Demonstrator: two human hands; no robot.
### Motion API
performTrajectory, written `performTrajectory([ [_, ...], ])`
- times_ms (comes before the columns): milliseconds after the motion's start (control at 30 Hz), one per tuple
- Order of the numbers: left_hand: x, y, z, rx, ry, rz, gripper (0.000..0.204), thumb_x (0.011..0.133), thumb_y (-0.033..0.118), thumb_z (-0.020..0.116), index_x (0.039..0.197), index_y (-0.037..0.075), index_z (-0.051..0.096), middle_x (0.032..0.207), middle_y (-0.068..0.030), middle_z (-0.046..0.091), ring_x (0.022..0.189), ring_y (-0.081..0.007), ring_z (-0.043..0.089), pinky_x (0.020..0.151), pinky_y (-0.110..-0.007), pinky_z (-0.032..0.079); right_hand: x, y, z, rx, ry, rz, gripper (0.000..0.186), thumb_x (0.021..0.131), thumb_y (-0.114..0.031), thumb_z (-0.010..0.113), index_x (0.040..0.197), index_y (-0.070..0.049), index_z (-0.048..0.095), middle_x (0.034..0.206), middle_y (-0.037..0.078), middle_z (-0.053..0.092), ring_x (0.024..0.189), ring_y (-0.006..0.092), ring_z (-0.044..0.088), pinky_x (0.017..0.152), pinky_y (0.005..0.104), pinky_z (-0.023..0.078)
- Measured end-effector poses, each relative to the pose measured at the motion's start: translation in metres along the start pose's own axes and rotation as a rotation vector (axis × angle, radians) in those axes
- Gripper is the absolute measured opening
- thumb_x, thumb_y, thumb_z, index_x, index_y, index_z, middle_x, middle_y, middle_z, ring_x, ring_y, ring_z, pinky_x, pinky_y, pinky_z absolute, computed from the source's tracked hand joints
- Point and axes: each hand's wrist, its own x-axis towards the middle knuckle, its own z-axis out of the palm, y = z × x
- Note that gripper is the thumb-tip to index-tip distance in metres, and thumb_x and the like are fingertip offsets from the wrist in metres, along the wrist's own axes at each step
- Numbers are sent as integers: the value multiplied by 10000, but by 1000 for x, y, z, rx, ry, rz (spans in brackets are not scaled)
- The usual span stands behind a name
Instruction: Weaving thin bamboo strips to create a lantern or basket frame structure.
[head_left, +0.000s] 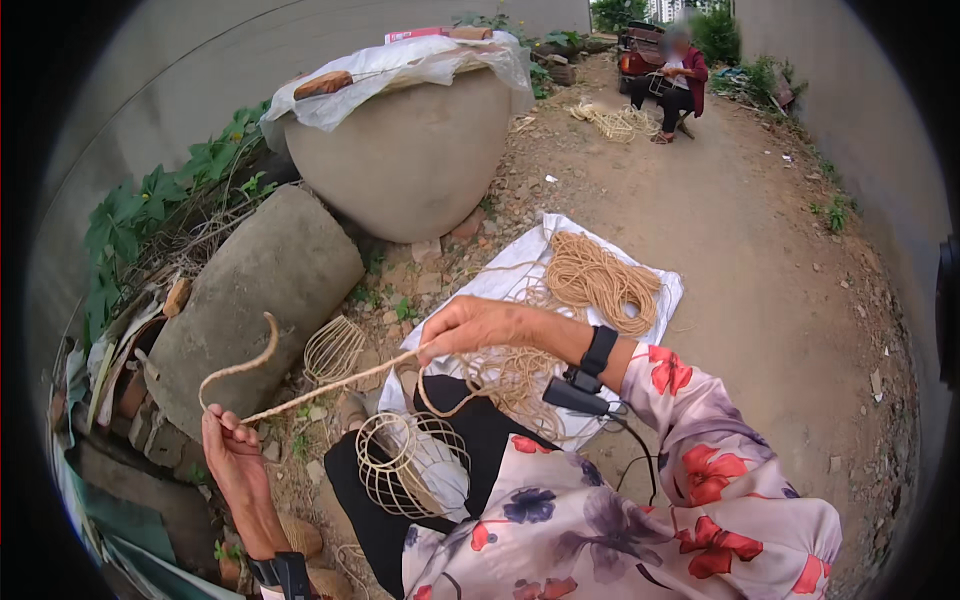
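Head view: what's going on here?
The left hand and right hand hold a tan cord stretched between them, its loose end curling up beyond the left. An open ribbed frame rests on the lap; a cord coil lies on a white sheet. Another person sits farther up the path.

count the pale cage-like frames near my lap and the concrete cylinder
2: one lap frame below the right hand, and one ground frame beside the concrete cylinder. More may be hidden behind the arms.

L hand [234,452], R hand [466,326] apart, pinched
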Motion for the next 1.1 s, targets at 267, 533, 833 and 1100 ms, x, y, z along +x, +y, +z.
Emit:
performTrajectory([
  [267, -40, 100, -422, 288, 790, 245, 381, 1010, 262, 469, 1261, -23, 507, 1098, -117, 611, 1005, -251, 648, 863, -360, 569, -22, 51, -101, -566, 508, 31, 206, 873, -236, 599, 865, -41, 665, 645, 69, 600, 613, 186, 577, 557, 360, 438],
  [533, -61, 126, -426, 160, 900, 341, 478, 1013, 317, 419, 1326, -42, 452, 1346, -201, 501, 1255, -322, 500, 1022, -420, 467, -47, 58, -171, -932, 991, 303, 145, 883, -203, 567, 884, -70, 626, 721, 127, 634, 537, 236, 585, 474, 374, 456],
  [833, -67, 149, -419, 244, 652, 124, 322, 948, 297, 627, 1164, 61, 587, 1075, -85, 637, 1005, -179, 621, 806, -288, 544, 0, -79, -133, -1038, 978, -570, 294, 975, -337, 492, 1075, -79, 591, 796, 136, 670, 746, 310, 663, 651, 399, 507],
  [1100, 6, 40, -68, 456, 122, -141, 196, 951, 283, 628, 1067, 126, 610, 765, 31, 613, 596, -41, 576, 514, -196, 471, 6, -60, -136, -477, 776, -99, 448, 939, -484, 528, 879, -79, 709, 721, 123, 663, 756, 292, 657, 683, 406, 498],
])
